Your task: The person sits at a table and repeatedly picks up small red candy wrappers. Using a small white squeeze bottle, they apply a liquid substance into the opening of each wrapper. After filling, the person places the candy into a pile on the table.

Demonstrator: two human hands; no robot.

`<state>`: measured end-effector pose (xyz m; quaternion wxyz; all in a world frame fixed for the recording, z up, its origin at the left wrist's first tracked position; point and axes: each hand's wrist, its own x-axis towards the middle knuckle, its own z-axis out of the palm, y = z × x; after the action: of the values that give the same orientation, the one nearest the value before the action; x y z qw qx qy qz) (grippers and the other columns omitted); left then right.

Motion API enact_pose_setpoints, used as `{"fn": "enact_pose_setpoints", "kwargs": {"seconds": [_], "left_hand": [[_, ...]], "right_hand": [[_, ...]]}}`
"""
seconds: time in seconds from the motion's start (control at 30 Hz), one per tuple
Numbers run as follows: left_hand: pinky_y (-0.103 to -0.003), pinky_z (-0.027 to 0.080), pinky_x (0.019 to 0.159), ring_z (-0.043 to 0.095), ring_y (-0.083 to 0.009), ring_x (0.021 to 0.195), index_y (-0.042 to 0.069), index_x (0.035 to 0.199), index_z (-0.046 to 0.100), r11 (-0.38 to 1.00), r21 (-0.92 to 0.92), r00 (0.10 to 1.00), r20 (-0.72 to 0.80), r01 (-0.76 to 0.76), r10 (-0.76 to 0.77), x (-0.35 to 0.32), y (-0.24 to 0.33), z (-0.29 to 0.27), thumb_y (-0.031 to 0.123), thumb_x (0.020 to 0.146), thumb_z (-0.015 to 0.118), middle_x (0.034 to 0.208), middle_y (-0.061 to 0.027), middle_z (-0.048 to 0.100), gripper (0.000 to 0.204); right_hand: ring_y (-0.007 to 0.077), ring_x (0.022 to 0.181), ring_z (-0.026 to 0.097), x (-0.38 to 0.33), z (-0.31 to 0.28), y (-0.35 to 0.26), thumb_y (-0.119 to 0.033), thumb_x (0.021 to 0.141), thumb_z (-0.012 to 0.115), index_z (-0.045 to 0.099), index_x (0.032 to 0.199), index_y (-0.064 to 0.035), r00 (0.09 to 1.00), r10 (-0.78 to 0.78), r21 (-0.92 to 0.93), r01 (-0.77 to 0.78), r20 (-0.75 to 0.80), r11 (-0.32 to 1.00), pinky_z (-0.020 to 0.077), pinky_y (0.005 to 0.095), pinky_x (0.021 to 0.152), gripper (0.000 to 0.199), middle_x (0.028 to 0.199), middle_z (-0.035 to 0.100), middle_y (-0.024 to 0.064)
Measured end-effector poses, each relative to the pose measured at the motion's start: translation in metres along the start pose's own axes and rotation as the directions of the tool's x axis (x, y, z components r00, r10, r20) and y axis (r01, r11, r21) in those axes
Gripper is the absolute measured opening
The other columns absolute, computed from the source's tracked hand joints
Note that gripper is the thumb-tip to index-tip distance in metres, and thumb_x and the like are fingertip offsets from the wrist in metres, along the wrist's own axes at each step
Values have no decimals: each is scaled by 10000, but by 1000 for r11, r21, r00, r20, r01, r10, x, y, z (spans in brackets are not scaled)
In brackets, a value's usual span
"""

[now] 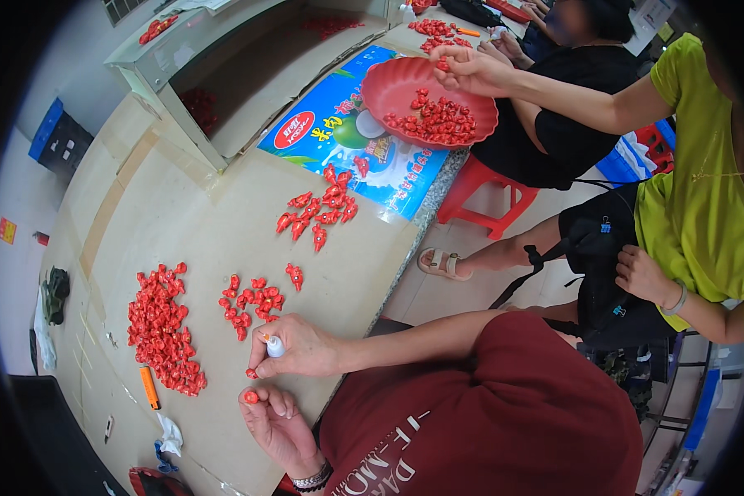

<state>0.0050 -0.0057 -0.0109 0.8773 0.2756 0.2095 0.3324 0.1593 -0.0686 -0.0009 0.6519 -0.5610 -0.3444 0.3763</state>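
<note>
The left grip (279,427) pinches a small red piece (250,398) over the counter (215,434); the right grip (304,345) is closed around a white bottle (274,346). A red pile (161,331) lies farther away

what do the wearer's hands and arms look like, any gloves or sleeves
The left hand and right hand are both ungloved. On the left wrist are a silvery band and a dark bracelet that looks beaded; the right wrist is unadorned. A short maroon T-shirt sleeve covers the upper right arm; the left sleeve cannot be made out.
</note>
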Motion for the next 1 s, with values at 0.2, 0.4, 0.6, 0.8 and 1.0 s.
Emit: {"fn": "enact_pose_setpoints", "kwargs": {"seconds": [0.2, 0.4, 0.6, 0.8, 1.0], "left_hand": [[-236, 379, 554, 435, -107, 636, 22, 1034, 529, 1000, 4, 1000, 7, 0, 0, -1, 1, 0, 162, 974, 538, 905, -56, 546, 152], [-235, 373, 549, 424, -104, 625, 27, 1026, 529, 1000, 5, 1000, -14, 2, -2, -1, 0, 2, 155, 978, 528, 901, -51, 543, 137], [-233, 373, 547, 419, -103, 621, 29, 1022, 528, 1000, -5, 1000, 13, 1, -1, -1, 1, -2, 153, 979, 525, 907, -53, 547, 131], [-234, 374, 546, 423, -104, 623, 27, 1026, 529, 1000, 0, 1000, 12, 2, -2, -1, 0, -4, 153, 976, 530, 902, -53, 553, 136], [-236, 372, 546, 423, -105, 624, 24, 1027, 528, 1000, 2, 1000, 4, 1, -1, -2, 1, -1, 156, 978, 529, 900, -57, 550, 141]], "right_hand": [[95, 734, 612, -1, 1, 0, -57, 781, 716, 649, 831, 1, 1000, -1, -2, 1, -9, 1000, 480, 261, 675, 101, 802, 683, 51], [94, 740, 618, -2, 0, -3, -67, 783, 713, 649, 832, 0, 1000, 17, -12, -17, -4, 1000, 482, 260, 676, 104, 799, 684, 50], [97, 740, 620, -2, 1, -2, -69, 780, 712, 651, 832, 2, 1000, 13, -20, -13, -5, 1000, 484, 262, 672, 107, 806, 687, 55], [132, 712, 632, -3, 3, -3, -69, 740, 721, 669, 801, 13, 999, 4, 14, -4, -45, 1000, 495, 285, 655, 115, 770, 685, 85], [106, 743, 627, -3, 2, -2, -63, 778, 714, 652, 828, 4, 1000, 11, 4, -11, -14, 1000, 490, 267, 677, 104, 812, 690, 67]]}}
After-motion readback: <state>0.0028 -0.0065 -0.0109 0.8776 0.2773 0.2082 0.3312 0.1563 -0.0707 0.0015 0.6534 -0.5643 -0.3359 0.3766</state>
